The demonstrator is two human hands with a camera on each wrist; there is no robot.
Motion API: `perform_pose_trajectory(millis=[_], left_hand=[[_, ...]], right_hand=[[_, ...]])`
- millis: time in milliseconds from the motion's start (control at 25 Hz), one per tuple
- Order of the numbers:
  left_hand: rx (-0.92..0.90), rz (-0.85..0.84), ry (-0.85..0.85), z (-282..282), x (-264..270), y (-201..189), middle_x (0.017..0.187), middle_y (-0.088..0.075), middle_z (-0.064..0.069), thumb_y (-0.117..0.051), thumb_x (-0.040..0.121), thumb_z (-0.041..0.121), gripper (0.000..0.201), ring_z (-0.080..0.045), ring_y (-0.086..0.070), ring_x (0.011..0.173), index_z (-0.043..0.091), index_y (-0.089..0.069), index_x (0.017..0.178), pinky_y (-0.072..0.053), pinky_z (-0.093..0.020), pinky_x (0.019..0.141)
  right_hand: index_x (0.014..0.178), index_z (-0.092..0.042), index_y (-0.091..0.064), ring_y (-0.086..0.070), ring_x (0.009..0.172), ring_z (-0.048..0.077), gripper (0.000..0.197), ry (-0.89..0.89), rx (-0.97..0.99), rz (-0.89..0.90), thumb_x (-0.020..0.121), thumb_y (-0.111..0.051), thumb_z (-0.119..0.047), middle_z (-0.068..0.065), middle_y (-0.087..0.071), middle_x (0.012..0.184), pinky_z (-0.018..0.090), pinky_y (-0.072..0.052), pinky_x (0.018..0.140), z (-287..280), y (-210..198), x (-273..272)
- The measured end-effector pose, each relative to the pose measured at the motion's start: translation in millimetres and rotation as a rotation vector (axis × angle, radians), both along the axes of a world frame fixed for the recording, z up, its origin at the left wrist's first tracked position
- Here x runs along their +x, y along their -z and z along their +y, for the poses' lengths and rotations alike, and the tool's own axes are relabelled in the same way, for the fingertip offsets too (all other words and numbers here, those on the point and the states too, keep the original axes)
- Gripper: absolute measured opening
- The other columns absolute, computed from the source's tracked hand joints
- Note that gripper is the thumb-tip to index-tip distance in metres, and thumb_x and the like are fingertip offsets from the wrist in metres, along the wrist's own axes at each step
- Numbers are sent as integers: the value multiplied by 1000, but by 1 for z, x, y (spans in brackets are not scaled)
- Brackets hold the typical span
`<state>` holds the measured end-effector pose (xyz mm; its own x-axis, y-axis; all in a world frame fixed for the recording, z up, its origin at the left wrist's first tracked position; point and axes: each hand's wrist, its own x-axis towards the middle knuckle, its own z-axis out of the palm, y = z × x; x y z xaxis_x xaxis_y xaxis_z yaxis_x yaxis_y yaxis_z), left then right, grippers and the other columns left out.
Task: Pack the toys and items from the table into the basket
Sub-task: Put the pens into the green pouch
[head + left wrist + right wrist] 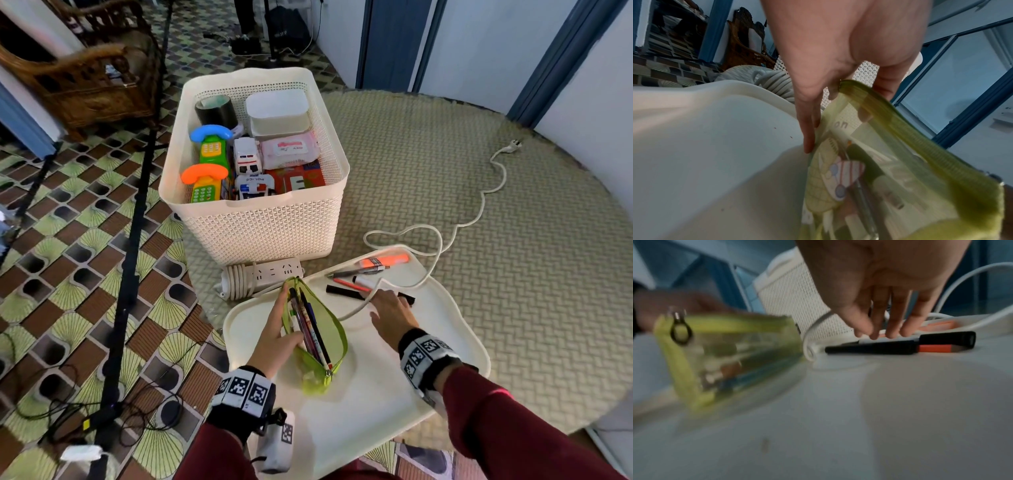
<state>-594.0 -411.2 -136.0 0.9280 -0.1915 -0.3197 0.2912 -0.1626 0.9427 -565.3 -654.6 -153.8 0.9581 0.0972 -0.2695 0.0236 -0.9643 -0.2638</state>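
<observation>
A white lattice basket (260, 233) stands on the mat with toy phones, toy cars and boxes inside. On the small white table (363, 397), my left hand (286, 318) pinches the rim of an open green see-through pencil pouch (325, 332) with several pens in it; the left wrist view shows the thumb and fingers on either side of the pouch (890, 162). My right hand (388, 303), fingers straight, hovers just over a black marker (879, 348) and holds nothing. An orange highlighter (385, 261), a dark pen (356, 272) and a red-and-white marker (358, 283) lie beyond it.
A white power strip (274, 272) with coiled cord lies between basket and table; its cable (455, 228) loops across the table's far corner and over the mat. A black stand pole (137, 212) and a wooden chair (85, 78) are on the left.
</observation>
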Motion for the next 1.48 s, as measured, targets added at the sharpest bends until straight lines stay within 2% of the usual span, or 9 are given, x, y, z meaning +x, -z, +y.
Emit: perform_pose_trajectory(millis=[80, 240, 400, 560, 760, 1080, 1280, 1360, 1480], left_hand=[[3, 1, -8, -1, 0, -1, 145, -27, 32, -52, 75, -8, 95, -7, -27, 141, 48, -22, 146, -29, -52, 113], [11, -2, -20, -1, -1, -4, 137, -28, 39, -48, 78, -18, 96, 4, -23, 139, 46, -23, 144, -29, -34, 115], [-6, 0, -31, 0, 0, -2, 145, -29, 30, -48, 78, -19, 95, 2, -27, 138, 42, -22, 147, -34, -36, 112], [-1, -13, -22, -2, 1, -2, 146, -28, 28, -49, 77, -19, 97, -1, -27, 139, 43, -22, 146, -35, -41, 112], [15, -17, -14, -2, 3, -5, 143, -31, 31, -49, 76, -19, 97, 7, -31, 133, 45, -24, 145, -44, -19, 97], [13, -10, 18, -1, 6, -5, 150, -29, 23, -49, 73, -16, 99, -2, -29, 139, 46, -23, 146, -42, -35, 105], [15, 6, 23, -5, 8, -7, 143, -35, 24, -47, 75, -20, 97, 8, -38, 127, 43, -24, 146, -50, -22, 87], [16, 11, 31, -7, 8, -8, 136, -37, 31, -46, 76, -21, 96, 14, -42, 120, 43, -25, 145, -50, -23, 85], [-1, 34, 38, -10, 7, -11, 131, -40, 34, -46, 77, -22, 95, 14, -48, 114, 40, -25, 146, -49, -18, 84]], right_hand=[[140, -19, -39, -35, 129, 23, 45, -15, -65, 10, 95, -46, -22, 3, -41, 139, 34, -25, 105, 7, 5, 6], [129, -8, -45, -44, 120, 31, 45, 75, 90, -3, 85, -46, 0, 13, -39, 129, 36, -36, 102, 18, 10, 10], [135, -7, -41, -41, 119, 28, 43, 52, -165, -47, 92, -38, -8, 11, -39, 131, 36, -37, 100, 6, 18, 24], [127, -5, -47, -40, 121, 29, 38, 25, -201, 7, 90, -40, -9, 13, -41, 130, 33, -34, 100, 5, 18, 27], [141, 0, -25, -41, 123, 30, 49, 36, -176, -82, 93, -34, -2, 17, -30, 142, 35, -39, 100, -7, 8, 34], [121, -10, -47, -46, 117, 27, 29, -104, -317, 98, 93, -40, -10, 7, -51, 124, 33, -36, 95, -20, -1, 17], [90, -20, -64, -54, 84, 21, 8, -221, 2, 439, 89, -58, -25, 8, -66, 93, 28, -37, 74, -33, -39, -2], [80, -18, -64, -57, 75, 17, 9, -209, 197, 358, 85, -65, -26, 6, -67, 80, 29, -40, 71, -33, -60, -6], [67, -21, -60, -58, 56, 4, 19, -23, 601, 77, 83, -70, -21, -5, -62, 60, 18, -44, 60, -11, -85, 2]])
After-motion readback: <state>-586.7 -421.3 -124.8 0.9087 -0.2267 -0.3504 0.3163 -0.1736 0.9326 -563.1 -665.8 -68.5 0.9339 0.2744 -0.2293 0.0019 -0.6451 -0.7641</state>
